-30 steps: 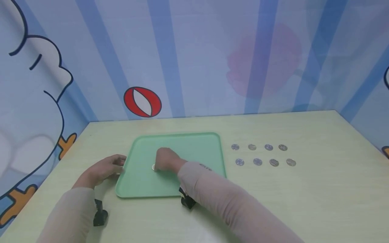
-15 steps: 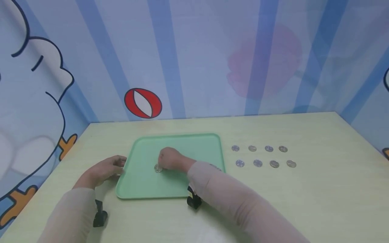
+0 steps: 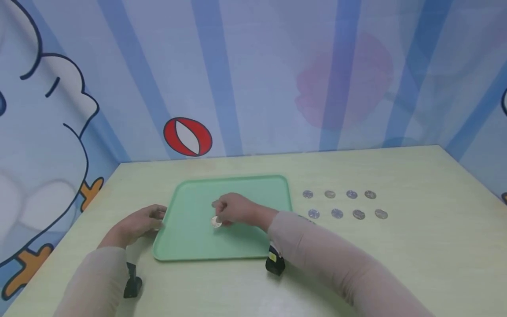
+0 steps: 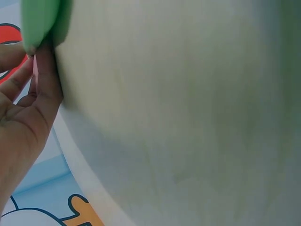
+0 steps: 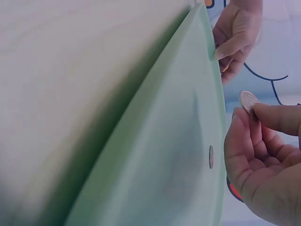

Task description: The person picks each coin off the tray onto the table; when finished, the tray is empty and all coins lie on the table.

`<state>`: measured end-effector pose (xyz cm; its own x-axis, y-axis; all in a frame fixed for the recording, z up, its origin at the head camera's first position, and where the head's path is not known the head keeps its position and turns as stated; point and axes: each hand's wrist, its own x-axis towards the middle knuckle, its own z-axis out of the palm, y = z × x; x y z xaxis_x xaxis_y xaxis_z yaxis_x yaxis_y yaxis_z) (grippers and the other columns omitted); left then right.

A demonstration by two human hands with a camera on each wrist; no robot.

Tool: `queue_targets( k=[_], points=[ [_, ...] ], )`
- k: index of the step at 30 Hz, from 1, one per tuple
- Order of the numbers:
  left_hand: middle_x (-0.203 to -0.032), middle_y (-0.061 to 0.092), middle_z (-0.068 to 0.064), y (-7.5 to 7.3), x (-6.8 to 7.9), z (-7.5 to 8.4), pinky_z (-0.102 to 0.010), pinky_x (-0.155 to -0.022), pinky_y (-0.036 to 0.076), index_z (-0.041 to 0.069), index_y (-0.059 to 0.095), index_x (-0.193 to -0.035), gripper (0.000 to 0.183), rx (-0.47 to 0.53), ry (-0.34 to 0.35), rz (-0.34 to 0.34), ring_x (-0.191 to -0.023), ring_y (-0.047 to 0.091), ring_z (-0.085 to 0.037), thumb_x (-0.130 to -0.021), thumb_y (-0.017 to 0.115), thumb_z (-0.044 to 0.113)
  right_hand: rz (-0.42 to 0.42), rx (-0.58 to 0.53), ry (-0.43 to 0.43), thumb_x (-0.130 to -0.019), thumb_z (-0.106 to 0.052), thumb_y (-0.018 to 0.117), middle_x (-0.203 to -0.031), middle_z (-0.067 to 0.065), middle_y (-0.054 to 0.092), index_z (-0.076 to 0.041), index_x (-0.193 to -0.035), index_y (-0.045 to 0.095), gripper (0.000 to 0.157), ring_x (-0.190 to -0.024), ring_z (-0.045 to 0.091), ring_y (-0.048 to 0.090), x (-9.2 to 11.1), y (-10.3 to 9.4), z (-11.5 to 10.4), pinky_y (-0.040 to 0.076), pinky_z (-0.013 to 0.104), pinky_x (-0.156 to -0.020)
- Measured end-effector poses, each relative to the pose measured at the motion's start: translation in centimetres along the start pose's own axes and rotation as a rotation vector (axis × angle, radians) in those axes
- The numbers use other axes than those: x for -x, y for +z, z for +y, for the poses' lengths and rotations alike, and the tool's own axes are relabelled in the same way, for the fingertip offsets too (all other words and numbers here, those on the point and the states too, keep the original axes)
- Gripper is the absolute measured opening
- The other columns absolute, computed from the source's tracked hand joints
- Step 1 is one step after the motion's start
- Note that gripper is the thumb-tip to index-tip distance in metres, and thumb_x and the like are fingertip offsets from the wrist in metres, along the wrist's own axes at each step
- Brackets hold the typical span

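Note:
My right hand [image 3: 237, 209] is over the light green tray [image 3: 190, 244]. It pinches a silver coin [image 5: 248, 102] between thumb and fingertips, the coin's face turned partly toward the right wrist view. Another coin [image 5: 211, 157] lies flat on the tray, seen almost edge-on in that view. At the tray's left side, my left hand [image 3: 138, 223] holds the rim with thumb and fingers. In the left wrist view the same hand [image 4: 28, 103] has its fingertips at the green edge.
To the right of the tray, several silver coins [image 3: 336, 213] lie on the pale wooden table [image 3: 428, 246] in two rows. A printed blue-striped backdrop [image 3: 269, 79] rises behind the table and along its sides.
My right hand has shifted rightward and turned, so its pinching fingers and the coin show more plainly. The left hand stays at the tray's rim, and the coins on the table keep their places.

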<state>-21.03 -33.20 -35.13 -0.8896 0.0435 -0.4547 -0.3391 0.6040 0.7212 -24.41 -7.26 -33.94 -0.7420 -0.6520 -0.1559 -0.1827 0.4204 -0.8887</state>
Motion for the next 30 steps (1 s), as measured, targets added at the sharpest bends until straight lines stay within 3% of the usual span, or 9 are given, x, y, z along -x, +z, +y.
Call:
queue_targets(
  k=[3, 6, 30],
  points=[
    [-0.127, 0.031, -0.027, 0.0, 0.1, -0.1, -0.048, -0.092, 0.034, -0.006, 0.022, -0.13, 0.056, -0.001, 0.018, -0.01, -0.112, 0.036, -0.037, -0.08, 0.046, 0.0, -0.002, -0.057, 0.009, -0.078, 0.001, 0.056, -0.103, 0.014, 0.056, 0.002, -0.077, 0.053, 0.003, -0.093, 0.021, 0.056, 0.7, -0.3, 0.1, 0.05, 0.025, -0.061],
    [-0.128, 0.031, -0.027, 0.0, 0.1, -0.2, -0.048, -0.092, 0.034, -0.007, 0.023, -0.13, 0.056, -0.004, 0.03, -0.014, -0.113, 0.035, -0.038, -0.08, 0.046, 0.001, 0.001, -0.084, 0.023, -0.078, 0.0, 0.056, -0.083, 0.009, 0.054, 0.001, -0.081, 0.052, 0.005, -0.072, 0.019, 0.057, 1.3, -0.7, 0.2, 0.05, 0.026, -0.063],
    [-0.131, 0.026, -0.027, 0.0, -0.4, -0.5, -0.051, -0.095, 0.028, -0.005, 0.022, -0.131, 0.057, -0.024, 0.002, 0.017, -0.117, 0.029, -0.04, -0.08, 0.046, 0.002, -0.002, -0.238, -0.03, -0.08, -0.003, 0.055, -0.076, 0.01, 0.054, 0.003, -0.086, 0.05, 0.01, -0.07, 0.017, 0.056, 6.6, -3.3, 1.9, 0.05, 0.03, -0.067]
  ],
)
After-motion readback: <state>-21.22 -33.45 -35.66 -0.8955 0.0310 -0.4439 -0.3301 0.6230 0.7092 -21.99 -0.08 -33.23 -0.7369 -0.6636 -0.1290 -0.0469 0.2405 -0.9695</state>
